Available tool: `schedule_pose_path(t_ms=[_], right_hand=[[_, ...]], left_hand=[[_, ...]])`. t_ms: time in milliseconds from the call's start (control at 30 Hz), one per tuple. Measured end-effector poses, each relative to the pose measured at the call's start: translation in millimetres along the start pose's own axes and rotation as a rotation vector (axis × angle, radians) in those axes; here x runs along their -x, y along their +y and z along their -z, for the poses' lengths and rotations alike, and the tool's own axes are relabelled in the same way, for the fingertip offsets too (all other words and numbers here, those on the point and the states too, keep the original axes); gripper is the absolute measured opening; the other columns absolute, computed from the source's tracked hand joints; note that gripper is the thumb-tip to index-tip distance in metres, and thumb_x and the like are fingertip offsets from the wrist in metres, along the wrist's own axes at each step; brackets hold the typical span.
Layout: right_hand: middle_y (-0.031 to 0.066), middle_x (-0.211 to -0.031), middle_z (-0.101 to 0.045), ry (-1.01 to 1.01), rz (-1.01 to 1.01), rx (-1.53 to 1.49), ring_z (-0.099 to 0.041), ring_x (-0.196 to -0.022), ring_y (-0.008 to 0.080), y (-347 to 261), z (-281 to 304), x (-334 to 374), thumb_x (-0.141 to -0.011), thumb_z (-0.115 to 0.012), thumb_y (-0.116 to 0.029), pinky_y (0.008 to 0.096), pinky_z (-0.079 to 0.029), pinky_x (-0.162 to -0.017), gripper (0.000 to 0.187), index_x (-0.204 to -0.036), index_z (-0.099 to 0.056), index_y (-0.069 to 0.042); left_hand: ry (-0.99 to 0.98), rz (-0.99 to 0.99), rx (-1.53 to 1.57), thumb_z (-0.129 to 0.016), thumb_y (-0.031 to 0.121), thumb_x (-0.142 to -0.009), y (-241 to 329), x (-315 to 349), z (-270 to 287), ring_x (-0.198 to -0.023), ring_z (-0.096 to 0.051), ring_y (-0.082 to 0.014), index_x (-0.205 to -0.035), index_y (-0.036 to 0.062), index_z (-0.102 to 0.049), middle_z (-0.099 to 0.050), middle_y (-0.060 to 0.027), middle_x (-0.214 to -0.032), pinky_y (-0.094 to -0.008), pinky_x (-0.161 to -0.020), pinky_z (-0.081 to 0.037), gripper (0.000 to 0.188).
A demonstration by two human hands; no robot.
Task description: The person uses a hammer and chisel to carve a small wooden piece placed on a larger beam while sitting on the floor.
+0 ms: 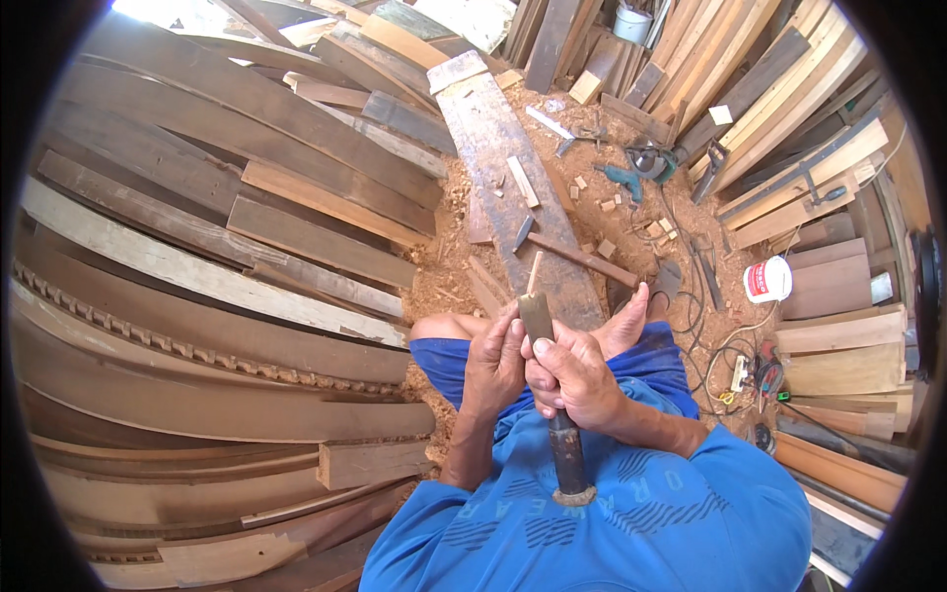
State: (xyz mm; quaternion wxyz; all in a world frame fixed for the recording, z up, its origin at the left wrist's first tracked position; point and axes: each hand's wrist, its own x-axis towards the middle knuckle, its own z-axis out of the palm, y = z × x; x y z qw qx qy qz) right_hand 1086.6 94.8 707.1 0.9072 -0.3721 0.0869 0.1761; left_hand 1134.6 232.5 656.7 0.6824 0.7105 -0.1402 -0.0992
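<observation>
My right hand point(574, 373) is wrapped around a chisel-like tool with a dark handle point(567, 454). Its frayed, flared butt points toward my blue shirt. Above that fist rises a flat brownish piece point(536, 316); whether it is the tool's blade or separate wood I cannot tell. A thin pale wooden stick point(536, 271) juts past its top. My left hand point(496, 360) is closed with its fingertips against the brownish piece's left side, and what they pinch is hidden. Just beyond lies a hammer point(582, 259) across a long worn board point(493, 118).
Planks point(237, 365) are stacked along the left, and more lean at the right. Sawdust and offcuts cover the floor around a green power tool point(621, 180), a handsaw point(708, 170), a white bucket point(767, 280) and tangled cables point(725, 365). My bare foot point(626, 324) rests beside the board.
</observation>
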Motion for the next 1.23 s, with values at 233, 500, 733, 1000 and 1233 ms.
schedule_pose_path(t_ms=[233, 500, 733, 1000, 1233], right_hand=[[-0.0003, -0.063, -0.043, 0.130, 0.155, -0.005, -0.038, -0.044, 0.0059, -9.1, 6.0, 8.8, -0.102, -0.042, -0.026, 0.0245, -0.041, -0.041, 0.022, -0.102, -0.046, -0.005], [-0.0020, -0.066, -0.040, 0.189, 0.172, -0.166, -0.034, -0.042, 0.0049, -21.8, 23.2, 1.7, -0.102, -0.043, -0.025, 0.0240, -0.040, -0.041, 0.017, -0.103, -0.045, -0.008], [-0.0014, -0.066, -0.043, 0.006, 0.005, -0.094, -0.038, -0.045, 0.0055, -4.4, 3.6, -4.4, -0.102, -0.043, -0.025, 0.0242, -0.042, -0.043, 0.018, -0.101, -0.046, -0.007], [0.0004, -0.065, -0.042, 0.142, 0.279, 0.025, -0.036, -0.042, 0.0066, -25.7, 20.5, 13.7, -0.102, -0.043, -0.028, 0.0252, -0.041, -0.040, 0.021, -0.101, -0.044, -0.007], [-0.0002, -0.068, -0.045, -0.024, 0.016, -0.123, -0.039, -0.046, 0.0055, -5.0, 10.6, -9.4, -0.101, -0.047, -0.029, 0.0235, -0.043, -0.043, 0.021, -0.104, -0.049, -0.008]], left_hand=[[0.027, 0.062, -0.032, -0.048, 0.010, -0.101, 4.1, 17.7, -4.3, -0.078, -0.059, -0.0097, -0.125, -0.0029, -0.057, -0.066, -0.0061, -0.090, -0.0242, -0.071, -0.049, 0.029], [-0.015, 0.293, 0.190, -0.052, 0.014, -0.100, -10.2, 16.2, 4.2, -0.065, -0.050, -0.0036, -0.121, -0.0005, -0.059, -0.057, 0.0016, -0.076, -0.0194, -0.059, -0.042, 0.027], [0.048, -0.123, -0.193, -0.056, 0.001, -0.094, -15.4, 1.7, 2.0, -0.097, -0.067, -0.0232, -0.118, -0.0033, -0.058, -0.067, -0.0184, -0.110, -0.0299, -0.084, -0.051, 0.025], [-0.019, 0.173, 0.008, -0.057, 0.007, -0.096, -24.6, 54.4, 0.0, -0.071, -0.056, -0.0081, -0.115, -0.0027, -0.061, -0.060, -0.0023, -0.081, -0.0222, -0.063, -0.047, 0.022], [0.079, -0.063, 0.005, -0.056, 0.009, -0.097, -25.5, 4.5, -1.0, -0.103, -0.061, -0.0146, -0.122, 0.0000, -0.059, -0.065, -0.0101, -0.113, -0.0214, -0.088, -0.048, 0.026]])
